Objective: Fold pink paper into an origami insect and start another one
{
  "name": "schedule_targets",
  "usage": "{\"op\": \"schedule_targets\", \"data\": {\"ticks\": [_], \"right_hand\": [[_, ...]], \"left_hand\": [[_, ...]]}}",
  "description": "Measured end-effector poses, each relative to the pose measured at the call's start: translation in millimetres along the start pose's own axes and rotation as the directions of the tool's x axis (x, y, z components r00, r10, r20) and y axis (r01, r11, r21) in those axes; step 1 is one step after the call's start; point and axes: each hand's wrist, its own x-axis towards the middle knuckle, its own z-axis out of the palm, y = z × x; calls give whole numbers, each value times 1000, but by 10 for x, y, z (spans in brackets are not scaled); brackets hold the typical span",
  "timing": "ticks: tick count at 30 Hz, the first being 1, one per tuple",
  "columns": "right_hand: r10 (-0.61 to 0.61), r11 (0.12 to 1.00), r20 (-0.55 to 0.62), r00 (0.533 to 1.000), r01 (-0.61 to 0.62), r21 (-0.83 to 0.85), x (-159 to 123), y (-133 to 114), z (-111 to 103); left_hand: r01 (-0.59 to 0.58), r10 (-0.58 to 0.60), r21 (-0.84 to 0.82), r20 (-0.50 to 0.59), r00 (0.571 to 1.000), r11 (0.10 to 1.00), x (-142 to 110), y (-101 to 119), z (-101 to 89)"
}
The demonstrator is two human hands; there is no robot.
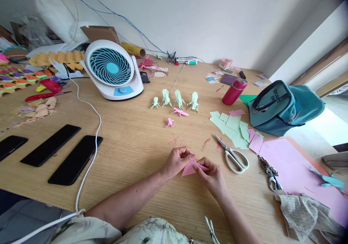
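Observation:
A small folded piece of pink paper is held between my two hands above the near part of the wooden table. My left hand pinches its upper left corner between thumb and fingers. On the other side, my right hand grips the right part, thumb on top. Farther back stand several pale green origami figures with thin legs. In front of them lie two pink origami figures, a long one and a smaller one. White-handled scissors rest to the right of my right hand, blades partly apart.
Green paper pieces, a red flask, a teal bag, keys and a large pink sheet are on the right. A white fan, its cable and black phones occupy the left.

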Motion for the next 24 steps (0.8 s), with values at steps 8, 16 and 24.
{"op": "schedule_targets", "data": {"ticks": [8, 16, 24], "right_hand": [[50, 987, -105, 993, -33, 159, 28, 57, -62], [85, 966, -171, 982, -39, 256, 35, 43, -82], [108, 959, -104, 989, -76, 274, 60, 79, -73]], "left_hand": [[31, -35, 50, 76, 997, 998, 8, 49, 12], [-29, 25, 210, 18, 1000, 977, -2, 31, 36], [-133, 122, 339, 52, 991, 931, -25, 52, 64]]}}
